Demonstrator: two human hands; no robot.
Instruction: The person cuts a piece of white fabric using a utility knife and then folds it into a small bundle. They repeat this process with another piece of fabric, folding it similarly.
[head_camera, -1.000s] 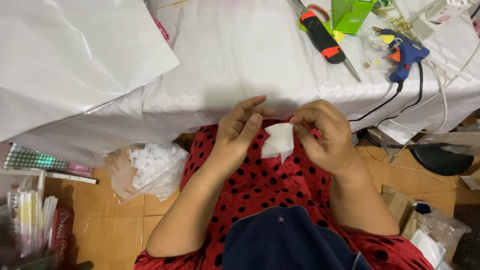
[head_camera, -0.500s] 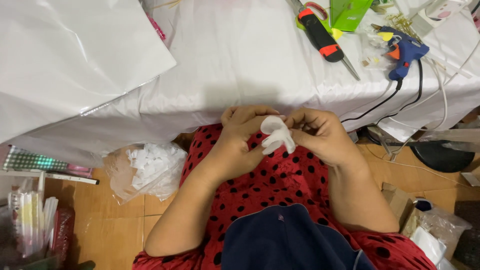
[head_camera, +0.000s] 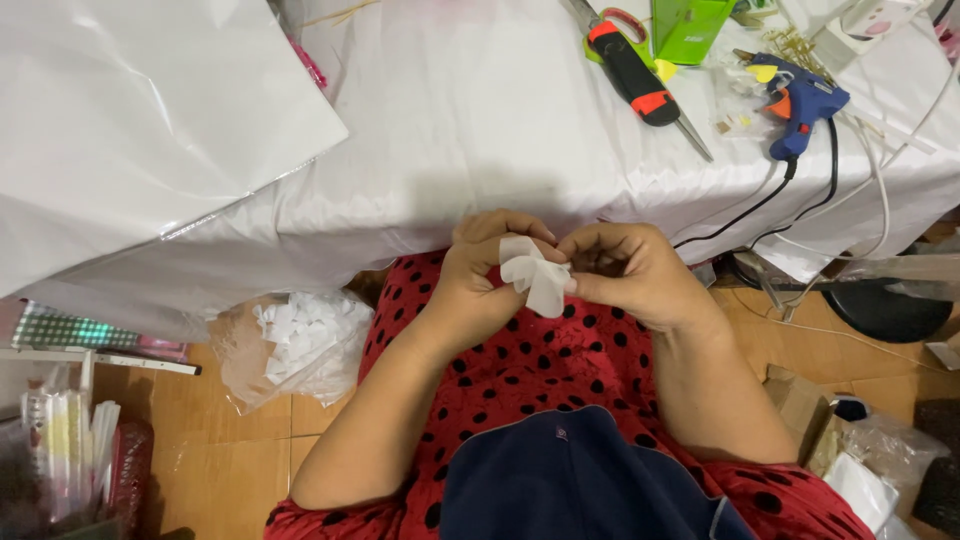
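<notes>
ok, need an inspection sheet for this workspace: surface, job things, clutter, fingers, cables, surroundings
surface: table draped in white cloth; large white sheet lies on its left part.
job's things: small white folded paper piece, pinched between both hands above the lap.
clutter: orange-black cutter, green box, blue glue gun.
fingers: left hand and right hand both closed on the paper piece.
cables: black cord and white cord hang over the table edge.
surroundings: clear bag of white paper bits on the floor; cardboard boxes at right.
</notes>
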